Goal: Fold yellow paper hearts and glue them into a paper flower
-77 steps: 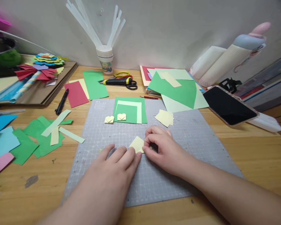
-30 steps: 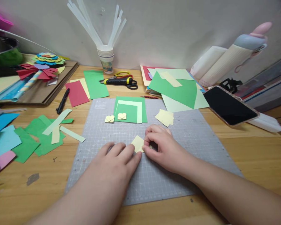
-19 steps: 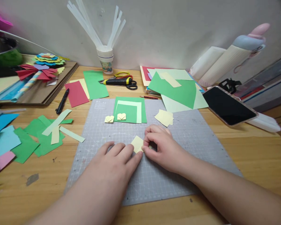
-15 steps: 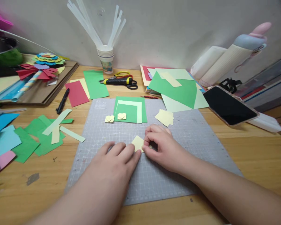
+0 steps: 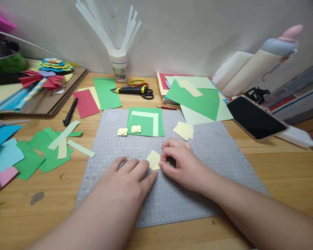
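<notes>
A small pale yellow paper square [image 5: 153, 160] lies turned cornerwise on the grey cutting mat [image 5: 114, 201]. My right hand [image 5: 181, 161] pinches its right corner between thumb and fingers. On the left, my left hand [image 5: 131, 182] rests on the mat with thumb and index finger apart; the index fingertip touches the paper's left edge. Beyond my hands, one folded yellow heart [image 5: 122, 132] sits on the mat and another folded heart [image 5: 136, 129] on a green sheet [image 5: 143, 121]. Several yellow squares [image 5: 184, 130] are stacked beyond my right hand.
Green paper scraps [image 5: 52, 152] and a black pen [image 5: 70, 111] lie to the left. At the back are paper cups [image 5: 119, 69] holding clear strips, black-handled scissors [image 5: 147, 93], and a cutter [image 5: 130, 90]. Paper sheets [image 5: 198, 100], a phone [image 5: 258, 117] and a bottle [image 5: 255, 66] stand right.
My left thumb has drawn back slightly from the paper's lower edge, so more of the square shows. My right hand keeps its pinch in nearly the same place.
</notes>
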Demonstrator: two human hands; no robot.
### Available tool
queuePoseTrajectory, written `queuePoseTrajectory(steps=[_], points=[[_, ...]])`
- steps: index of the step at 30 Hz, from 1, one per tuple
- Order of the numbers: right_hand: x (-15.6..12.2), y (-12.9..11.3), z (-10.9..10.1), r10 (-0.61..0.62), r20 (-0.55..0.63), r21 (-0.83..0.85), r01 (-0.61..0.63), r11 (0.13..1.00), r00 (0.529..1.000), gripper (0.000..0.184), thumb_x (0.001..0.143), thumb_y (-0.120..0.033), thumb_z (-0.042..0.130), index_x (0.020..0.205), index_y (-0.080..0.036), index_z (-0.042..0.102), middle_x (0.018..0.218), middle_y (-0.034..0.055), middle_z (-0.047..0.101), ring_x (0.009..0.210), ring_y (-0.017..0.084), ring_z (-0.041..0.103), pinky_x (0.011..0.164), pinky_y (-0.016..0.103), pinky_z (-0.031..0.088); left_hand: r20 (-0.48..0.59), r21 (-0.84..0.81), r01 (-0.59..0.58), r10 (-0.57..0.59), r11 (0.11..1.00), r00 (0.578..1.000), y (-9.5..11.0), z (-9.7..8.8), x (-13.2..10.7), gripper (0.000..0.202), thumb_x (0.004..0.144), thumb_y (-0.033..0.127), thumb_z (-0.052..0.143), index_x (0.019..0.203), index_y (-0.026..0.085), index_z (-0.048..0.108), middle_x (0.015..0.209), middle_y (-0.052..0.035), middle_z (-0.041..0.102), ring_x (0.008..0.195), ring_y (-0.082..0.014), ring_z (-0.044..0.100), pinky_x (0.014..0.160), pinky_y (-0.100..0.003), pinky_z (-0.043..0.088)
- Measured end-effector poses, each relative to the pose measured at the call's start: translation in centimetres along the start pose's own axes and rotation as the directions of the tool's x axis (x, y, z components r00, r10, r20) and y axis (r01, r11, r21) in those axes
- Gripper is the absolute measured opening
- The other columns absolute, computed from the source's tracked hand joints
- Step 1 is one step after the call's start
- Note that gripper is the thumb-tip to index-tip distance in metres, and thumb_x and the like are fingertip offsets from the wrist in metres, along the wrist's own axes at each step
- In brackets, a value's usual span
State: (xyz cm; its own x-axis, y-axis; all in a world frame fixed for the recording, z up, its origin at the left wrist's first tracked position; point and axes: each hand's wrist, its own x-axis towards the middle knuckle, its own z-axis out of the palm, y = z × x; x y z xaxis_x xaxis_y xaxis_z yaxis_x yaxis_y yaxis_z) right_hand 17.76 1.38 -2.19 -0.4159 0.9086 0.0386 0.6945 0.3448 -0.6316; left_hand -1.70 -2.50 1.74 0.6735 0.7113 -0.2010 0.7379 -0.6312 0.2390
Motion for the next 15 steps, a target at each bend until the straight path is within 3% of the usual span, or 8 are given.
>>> queuePoseTrajectory(steps=[3,9,15], points=[[0.00,-0.05,-0.04,0.005,0.002,-0.004,-0.005,1.000,1.000,0.013,0.076,-0.011,0.059,0.067,-0.018,0.056,0.086,-0.0009,0.056,0.090,0.016,0.053,0.085,0.037,0.031,0.010,-0.005,0.005,-0.005,1.000,1.000,0.03,-0.02,0.06,0.051,0.074,0.030,0.063,0.124,0.024,0.056,0.112,-0.0080,0.061,0.103,-0.0280,0.055,0.097,-0.046,0.035],[-0.04,-0.08,-0.02,0.011,0.007,-0.005,-0.011,1.000,1.000,0.012,0.076,-0.012,0.060,0.066,-0.018,0.056,0.086,-0.0009,0.056,0.090,0.016,0.053,0.084,0.036,0.031,-0.068,0.004,-0.002,0.003,1.000,0.998,0.03,0.69,0.10,0.039,0.080,0.024,0.057,0.119,0.024,0.058,0.109,-0.0073,0.063,0.101,-0.0268,0.055,0.096,-0.045,0.036],[0.00,-0.08,0.05,0.012,0.001,0.001,-0.012,1.000,1.000,0.012,0.076,-0.011,0.059,0.066,-0.018,0.056,0.086,-0.0010,0.056,0.089,0.016,0.053,0.083,0.035,0.031,-0.047,0.015,0.005,-0.004,1.000,0.999,0.18,0.44,0.25,0.039,0.077,0.019,0.056,0.115,0.025,0.061,0.106,-0.0062,0.064,0.098,-0.0264,0.056,0.093,-0.044,0.040]])
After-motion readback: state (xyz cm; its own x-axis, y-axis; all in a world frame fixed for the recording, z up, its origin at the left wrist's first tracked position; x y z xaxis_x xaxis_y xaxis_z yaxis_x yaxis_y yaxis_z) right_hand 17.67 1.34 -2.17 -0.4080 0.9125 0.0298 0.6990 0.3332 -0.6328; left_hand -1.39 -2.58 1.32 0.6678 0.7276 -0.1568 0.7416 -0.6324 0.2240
